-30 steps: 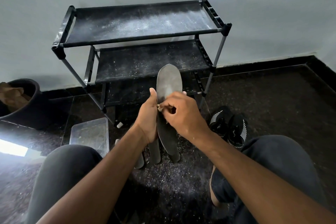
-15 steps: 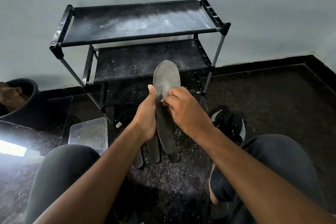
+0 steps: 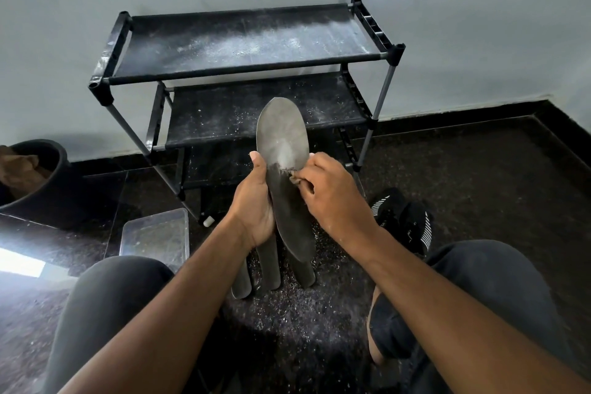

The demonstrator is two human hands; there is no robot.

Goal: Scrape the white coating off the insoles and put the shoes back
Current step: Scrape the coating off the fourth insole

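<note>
Left hand point(image 3: 256, 211) grip around upright insole point(image 3: 284, 176); right hand point(image 3: 332, 198) grip pinching small scraper point(image 3: 293, 180) against it.

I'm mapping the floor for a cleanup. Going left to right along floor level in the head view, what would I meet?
Dark pot → clear plastic tray → left hand → insole → right hand → black shoes.
</note>
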